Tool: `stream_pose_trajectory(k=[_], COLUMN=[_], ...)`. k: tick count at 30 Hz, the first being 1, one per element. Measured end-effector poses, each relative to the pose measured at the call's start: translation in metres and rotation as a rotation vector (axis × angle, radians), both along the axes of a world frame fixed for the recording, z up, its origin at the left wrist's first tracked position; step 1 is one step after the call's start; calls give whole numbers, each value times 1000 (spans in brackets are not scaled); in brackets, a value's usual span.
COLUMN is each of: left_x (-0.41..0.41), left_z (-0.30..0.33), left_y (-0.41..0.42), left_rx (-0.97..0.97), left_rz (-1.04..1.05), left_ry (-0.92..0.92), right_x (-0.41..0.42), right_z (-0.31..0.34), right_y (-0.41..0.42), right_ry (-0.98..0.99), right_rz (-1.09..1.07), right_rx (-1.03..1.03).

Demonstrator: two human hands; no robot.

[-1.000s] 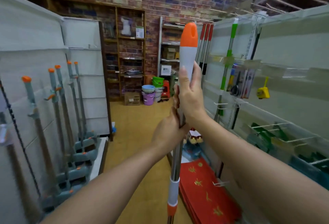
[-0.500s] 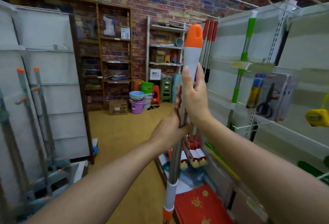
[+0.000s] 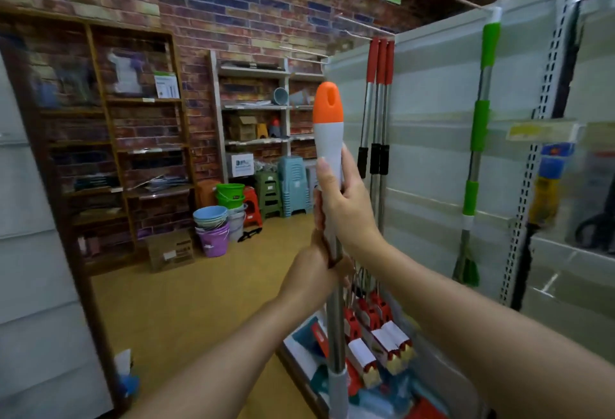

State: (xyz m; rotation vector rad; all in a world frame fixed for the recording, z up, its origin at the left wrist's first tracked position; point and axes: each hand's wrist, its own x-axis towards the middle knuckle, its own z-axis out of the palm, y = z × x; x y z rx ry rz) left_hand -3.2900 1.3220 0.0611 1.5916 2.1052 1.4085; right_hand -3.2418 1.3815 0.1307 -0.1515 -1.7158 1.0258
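Observation:
I hold a mop handle [image 3: 328, 132] upright in front of me: a steel pole with a white grip and an orange cap. My right hand [image 3: 346, 205] grips the white grip just below the cap. My left hand [image 3: 314, 269] grips the steel pole directly beneath it, the two hands touching. The pole's lower end runs out of the frame at the bottom.
White display shelving [image 3: 429, 139] on the right holds three red-topped poles [image 3: 379, 85] and a green-banded pole [image 3: 479, 139]. Red brush heads [image 3: 372, 318] lie on its base. Stacked buckets [image 3: 213, 229], stools and a cardboard box [image 3: 171, 254] stand at the brick back wall. A white panel [image 3: 36, 269] stands left.
My view has swung right and moved forward: the mops on the left shelving have left the frame, the right shelving is closer. Both hands keep their grip on the handle.

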Motion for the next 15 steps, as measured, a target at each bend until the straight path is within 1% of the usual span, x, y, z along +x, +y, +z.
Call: stream_pose_trajectory(k=[4, 8, 12, 15], left_x=[-72, -124, -176, -211], left_z=[14, 27, 23, 15], left_y=[37, 74, 117, 144], left_rx=[3, 23, -8, -38], left_rz=[-97, -161, -209, -244], left_ry=[12, 113, 83, 81], right_x=[-62, -107, -150, -185], right_z=[14, 25, 23, 10], right_y=[27, 61, 102, 136], right_ry=[39, 63, 64, 48], right_rz=[-75, -134, -187, -170], right_rx=[-14, -24, -30, -27])
